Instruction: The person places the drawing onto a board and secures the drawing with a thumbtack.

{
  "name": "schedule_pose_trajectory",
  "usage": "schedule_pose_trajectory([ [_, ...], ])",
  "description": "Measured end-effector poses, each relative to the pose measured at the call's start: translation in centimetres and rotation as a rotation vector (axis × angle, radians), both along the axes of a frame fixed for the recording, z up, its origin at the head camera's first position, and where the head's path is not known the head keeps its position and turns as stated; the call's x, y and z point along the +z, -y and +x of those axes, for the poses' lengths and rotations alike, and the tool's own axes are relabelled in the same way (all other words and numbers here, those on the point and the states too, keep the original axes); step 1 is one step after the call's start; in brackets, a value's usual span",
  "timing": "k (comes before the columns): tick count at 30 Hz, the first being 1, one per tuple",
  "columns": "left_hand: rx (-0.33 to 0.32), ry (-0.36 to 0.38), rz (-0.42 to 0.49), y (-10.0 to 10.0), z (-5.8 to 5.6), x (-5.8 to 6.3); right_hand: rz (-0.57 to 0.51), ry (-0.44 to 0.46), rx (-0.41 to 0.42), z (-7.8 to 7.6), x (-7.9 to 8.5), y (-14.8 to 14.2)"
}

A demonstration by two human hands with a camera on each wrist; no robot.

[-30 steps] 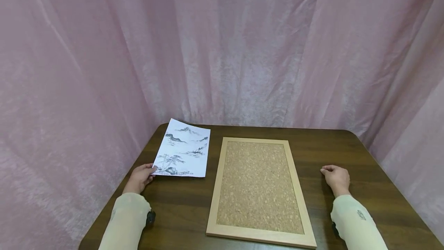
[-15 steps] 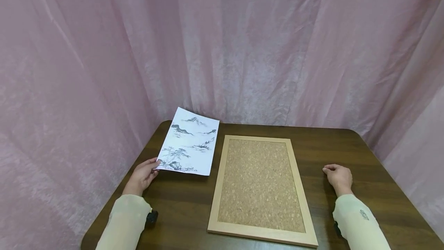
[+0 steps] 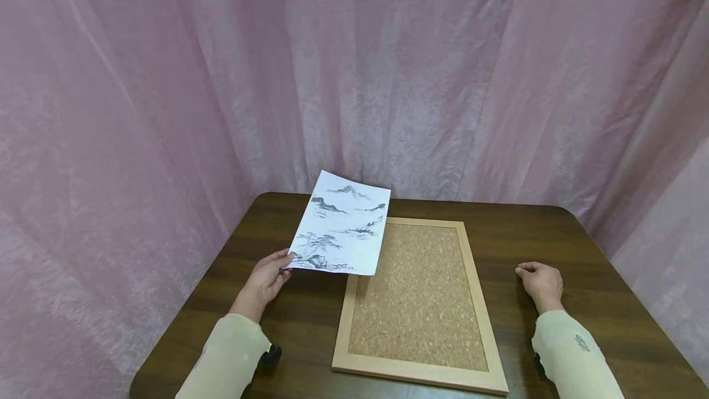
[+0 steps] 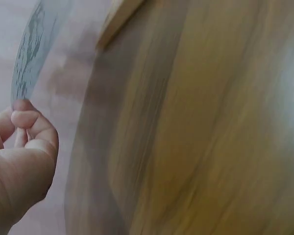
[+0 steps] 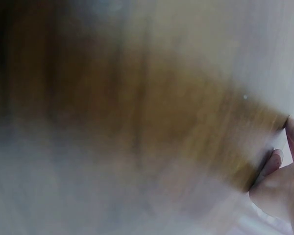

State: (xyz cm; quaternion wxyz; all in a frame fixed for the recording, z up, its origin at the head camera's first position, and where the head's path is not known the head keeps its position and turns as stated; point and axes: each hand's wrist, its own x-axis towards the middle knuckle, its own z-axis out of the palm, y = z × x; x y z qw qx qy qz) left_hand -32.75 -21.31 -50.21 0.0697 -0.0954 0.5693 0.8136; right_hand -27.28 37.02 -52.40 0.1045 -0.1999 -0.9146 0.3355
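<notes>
My left hand [image 3: 267,277] pinches the lower left corner of a white sheet of paper [image 3: 340,226] printed with an ink landscape of mountains and pines. Raised over the table, the sheet overlaps the upper left part of a cork board [image 3: 418,306] with a pale wooden frame. In the left wrist view, thumb and fingers of the left hand [image 4: 27,156] meet on the paper's [image 4: 34,54] edge. To the right of the board, my right hand [image 3: 541,286] rests on the table, fingers loosely curled around nothing. The right wrist view shows fingertips of the right hand [image 5: 279,181] at the tabletop.
The dark brown wooden table [image 3: 299,337] has rounded far corners. Pink velvety curtains [image 3: 410,79] hang behind it and along both sides. Tabletop lies on either side of the board.
My left hand has carried the paper rightward and slightly up, from the table's left side to over the cork board's upper left. The right hand and the board stay where they were.
</notes>
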Motion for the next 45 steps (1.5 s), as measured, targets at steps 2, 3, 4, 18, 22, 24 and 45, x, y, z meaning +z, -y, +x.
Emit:
schedule_pose_trajectory([
  [2,0.009,-0.006,0.006,-1.4,0.4,-0.1,0.001,-0.001,-0.001,-0.1,0.0,0.1],
  [3,0.004,-0.011,0.005,-2.0,0.6,-0.1,-0.001,-0.002,-0.003,-0.1,0.0,0.1],
  [4,0.010,-0.013,0.006,-2.7,0.8,-0.2,-0.004,-0.002,-0.007,-0.1,0.0,0.2],
  [18,-0.025,-0.015,-0.070,-10.2,5.7,-0.5,-0.024,0.006,-0.021,0.0,0.0,0.4],
  [22,-0.079,-0.010,-0.116,-11.6,7.6,-0.4,-0.023,0.003,-0.022,0.0,-0.1,0.3],
  [24,-0.102,0.000,-0.131,-12.3,8.5,-0.4,-0.025,0.005,-0.021,-0.1,0.0,0.2],
  [45,-0.288,0.048,-0.114,-12.4,9.6,-1.0,-0.023,0.022,-0.085,0.1,0.8,2.6],
])
